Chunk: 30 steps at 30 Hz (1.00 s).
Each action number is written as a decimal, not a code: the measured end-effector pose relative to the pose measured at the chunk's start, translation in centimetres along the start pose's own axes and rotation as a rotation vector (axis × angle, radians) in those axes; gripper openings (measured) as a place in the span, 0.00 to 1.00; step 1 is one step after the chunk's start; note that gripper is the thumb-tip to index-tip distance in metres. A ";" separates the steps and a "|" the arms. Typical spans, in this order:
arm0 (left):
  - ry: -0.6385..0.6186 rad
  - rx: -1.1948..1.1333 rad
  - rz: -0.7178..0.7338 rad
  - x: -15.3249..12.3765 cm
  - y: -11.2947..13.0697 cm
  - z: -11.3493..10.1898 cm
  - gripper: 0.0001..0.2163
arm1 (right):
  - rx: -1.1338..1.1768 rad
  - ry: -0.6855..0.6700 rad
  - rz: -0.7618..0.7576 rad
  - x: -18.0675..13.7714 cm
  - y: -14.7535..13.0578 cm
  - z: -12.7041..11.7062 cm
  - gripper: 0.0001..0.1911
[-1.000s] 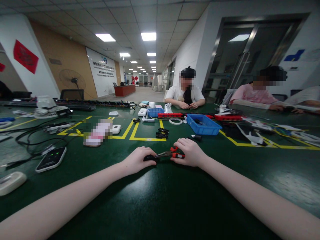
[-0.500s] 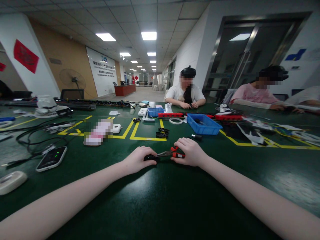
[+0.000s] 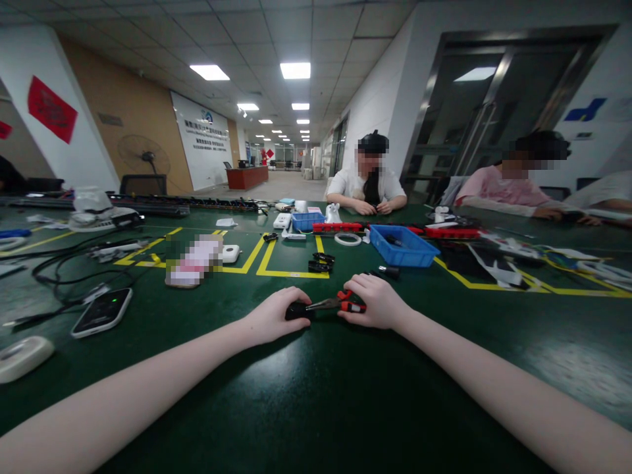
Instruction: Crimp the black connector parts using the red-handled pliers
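Low over the green table (image 3: 306,395), my right hand (image 3: 374,300) is closed round the red and black handles of needle-nose pliers (image 3: 324,304). The jaws of the pliers point left and meet a small black part (image 3: 298,311). My left hand (image 3: 274,315) grips that black part between thumb and fingers, which hide much of it, so its exact kind does not show. Beyond my hands lie several black pieces (image 3: 320,262) by a yellow tape line. A short black cylinder (image 3: 390,270) rests just past my right hand.
A blue bin (image 3: 402,247) stands behind my right hand. To the left lie a phone (image 3: 194,261), a dark-screened device (image 3: 103,313), black cables (image 3: 59,276) and a white rounded object (image 3: 24,359). Across the table sits a person (image 3: 368,181); another in pink (image 3: 498,187) sits at the right.
Both hands stay in nearly the same place. The fingers of my left hand have lifted slightly, and more of the black part shows at the tips of the pliers.
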<state>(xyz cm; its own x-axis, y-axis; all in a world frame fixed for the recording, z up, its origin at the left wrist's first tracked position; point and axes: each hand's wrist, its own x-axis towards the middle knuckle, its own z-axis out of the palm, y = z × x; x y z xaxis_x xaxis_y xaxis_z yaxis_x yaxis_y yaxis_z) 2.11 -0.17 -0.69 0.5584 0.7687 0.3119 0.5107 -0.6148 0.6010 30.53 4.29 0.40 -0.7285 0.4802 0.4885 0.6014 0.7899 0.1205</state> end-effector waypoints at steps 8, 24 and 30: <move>0.026 -0.073 -0.058 -0.1 -0.2 0.3 0.17 | 0.009 0.000 0.001 -0.1 0.0 0.0 0.21; -0.071 0.187 -0.079 -0.2 0.6 -0.1 0.15 | 0.071 -0.014 -0.010 0.0 0.0 -0.2 0.20; -0.083 0.220 -0.052 -0.2 0.5 0.0 0.16 | 0.101 -0.020 -0.007 0.1 0.1 -0.2 0.19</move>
<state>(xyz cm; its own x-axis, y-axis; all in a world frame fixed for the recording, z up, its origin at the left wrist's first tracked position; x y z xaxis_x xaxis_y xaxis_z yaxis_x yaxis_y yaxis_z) 2.20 -0.64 -0.47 0.5748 0.7889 0.2173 0.6656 -0.6052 0.4368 30.62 4.31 0.61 -0.7396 0.4810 0.4708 0.5608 0.8272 0.0358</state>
